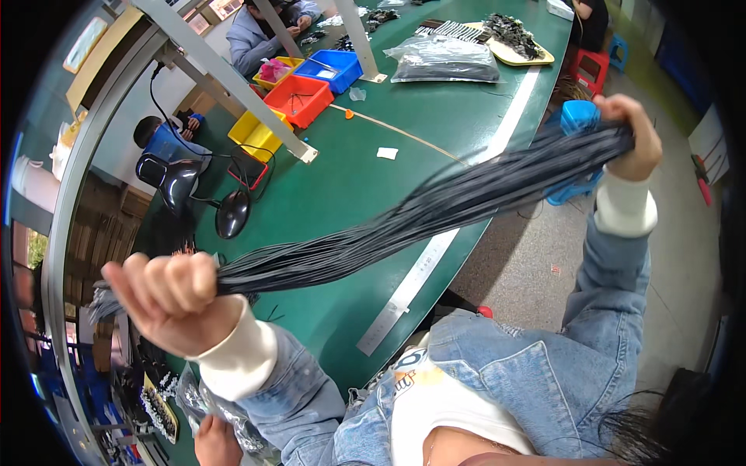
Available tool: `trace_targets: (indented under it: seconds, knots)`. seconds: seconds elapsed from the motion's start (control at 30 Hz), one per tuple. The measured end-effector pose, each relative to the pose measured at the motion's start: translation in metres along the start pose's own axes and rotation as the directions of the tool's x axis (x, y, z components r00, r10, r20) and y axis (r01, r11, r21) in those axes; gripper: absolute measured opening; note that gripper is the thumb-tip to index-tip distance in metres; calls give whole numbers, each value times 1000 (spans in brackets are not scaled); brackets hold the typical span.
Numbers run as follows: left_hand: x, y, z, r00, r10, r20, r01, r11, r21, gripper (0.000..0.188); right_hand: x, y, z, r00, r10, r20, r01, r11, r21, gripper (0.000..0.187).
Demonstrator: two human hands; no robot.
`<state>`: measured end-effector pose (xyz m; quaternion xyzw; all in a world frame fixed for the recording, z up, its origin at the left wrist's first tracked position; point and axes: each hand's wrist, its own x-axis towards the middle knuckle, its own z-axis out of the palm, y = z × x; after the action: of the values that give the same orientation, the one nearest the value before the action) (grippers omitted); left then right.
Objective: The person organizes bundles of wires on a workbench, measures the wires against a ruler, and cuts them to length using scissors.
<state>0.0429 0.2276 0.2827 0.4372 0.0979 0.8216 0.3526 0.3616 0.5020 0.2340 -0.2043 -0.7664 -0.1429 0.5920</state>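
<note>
A long bundle of thin black cables (373, 239) is stretched above the green table, slanting up from left to right. My left hand (175, 295) is closed round its left part, and a short tuft of pale ends sticks out beyond the fist. At the upper right, my right hand (633, 140) grips the other end. The strands spread a little in the middle and are blurred near my right hand. Beneath the bundle, a metal ruler (408, 291) lies along the table's near edge.
A black desk lamp (175, 186) stands at left. Yellow, red (299, 99) and blue bins sit beside a metal frame post (256, 101). Farther back lie a bagged bundle (443, 62) and a yellow tray (536, 58) of black parts. Other people sit around; another person's hand (217, 443) shows at lower left.
</note>
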Motion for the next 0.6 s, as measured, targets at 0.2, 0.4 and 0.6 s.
trace_targets:
  seconds: [0.2, 0.4, 0.6]
  knots:
    - [-4, 31, 24, 967, 204, 154, -215, 975, 61, 46, 48, 49, 52, 907, -240, -345, 270, 962, 40, 14]
    - [-23, 11, 9, 996, 84, 33, -86, 994, 64, 45, -42, 34, 143, 983, -157, -99, 178, 945, 276, 19]
    - [-18, -55, -25, 914, -107, -392, 214, 946, 242, 46, -129, -16, 135, 678, -12, 735, -155, 975, 158, 59]
